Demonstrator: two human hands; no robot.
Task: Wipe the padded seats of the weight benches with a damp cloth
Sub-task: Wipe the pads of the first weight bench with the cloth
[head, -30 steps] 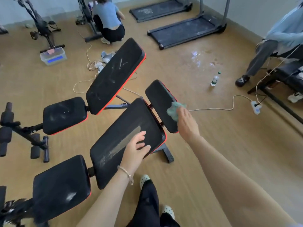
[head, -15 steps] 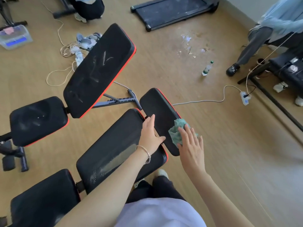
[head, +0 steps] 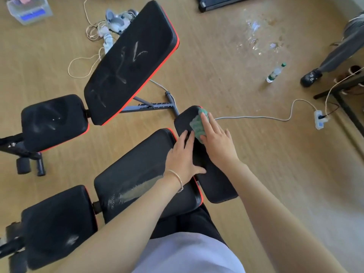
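Both arms extended forward, left hand point(head: 183, 157) flat (fingers spread), right hand point(head: 218, 143) palm down, fingers straight

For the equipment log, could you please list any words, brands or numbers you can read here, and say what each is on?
No text is readable.
Label on the water bottle: too small to read.
Blue panel on the plastic box: blurred.
White marks on the black strap: blurred.

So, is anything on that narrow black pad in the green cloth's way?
Only the left hand: its fingertips and thumb rest on the narrow black pad along its left edge, beside the crumpled green cloth under the right hand. Otherwise nothing visible.
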